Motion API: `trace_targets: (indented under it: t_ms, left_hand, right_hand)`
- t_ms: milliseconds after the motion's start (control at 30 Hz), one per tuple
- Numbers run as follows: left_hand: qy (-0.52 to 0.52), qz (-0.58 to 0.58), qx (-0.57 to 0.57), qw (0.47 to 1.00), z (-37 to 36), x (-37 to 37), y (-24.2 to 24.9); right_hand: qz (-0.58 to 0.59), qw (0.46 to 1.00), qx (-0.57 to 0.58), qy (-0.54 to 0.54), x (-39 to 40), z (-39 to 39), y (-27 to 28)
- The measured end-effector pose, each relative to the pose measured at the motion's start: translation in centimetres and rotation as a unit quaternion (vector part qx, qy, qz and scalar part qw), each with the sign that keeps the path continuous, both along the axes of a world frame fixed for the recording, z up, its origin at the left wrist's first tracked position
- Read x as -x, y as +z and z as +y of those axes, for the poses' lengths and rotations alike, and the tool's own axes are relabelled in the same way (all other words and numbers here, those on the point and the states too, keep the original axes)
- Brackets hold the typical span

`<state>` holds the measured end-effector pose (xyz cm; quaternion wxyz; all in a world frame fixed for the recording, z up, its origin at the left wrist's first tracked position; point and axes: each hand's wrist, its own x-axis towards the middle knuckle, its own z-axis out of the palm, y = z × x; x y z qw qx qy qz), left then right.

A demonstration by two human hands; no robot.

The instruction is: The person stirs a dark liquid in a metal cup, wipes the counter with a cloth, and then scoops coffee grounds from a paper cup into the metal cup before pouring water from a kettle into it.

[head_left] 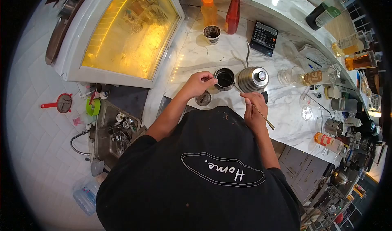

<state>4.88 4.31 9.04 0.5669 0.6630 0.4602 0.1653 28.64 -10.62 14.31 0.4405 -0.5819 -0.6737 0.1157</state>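
Observation:
A steel cup [224, 79] with dark contents stands on the marble counter in front of me. My left hand [200, 84] is closed in a pinch at the cup's left rim. Between the fingers of my right hand [254, 105] is a long bar spoon [261, 116]; its gold handle end points down right, and its other end slants toward the cup. A steel gooseneck kettle [252, 79] stands just right of the cup. Below my left hand lies a small round metal piece [203, 98], perhaps a lid or strainer.
Behind the cup are a paper cup of dark grounds [212, 34], an orange-capped bottle [208, 12], a red bottle [233, 12] and a calculator [264, 38]. A lit display case [163, 73] stands at left, above a sink [108, 149]. Bottles and glasses [312, 77] line the right.

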Motion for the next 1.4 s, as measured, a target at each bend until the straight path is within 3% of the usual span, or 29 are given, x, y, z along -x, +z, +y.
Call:
trace_targets:
  t_ms: [1033,1400]
  left_hand:
    - [0.01,0.001,0.003,1.0,-0.2,-0.2,0.5]
    - [-0.03,0.02,0.0,0.999,0.2,0.2,-0.9]
  right_hand:
    - [0.027,0.999,0.017,-0.008,-0.1,-0.2,0.0]
    - [0.024,0.999,0.003,-0.033,0.1,0.2,0.2]
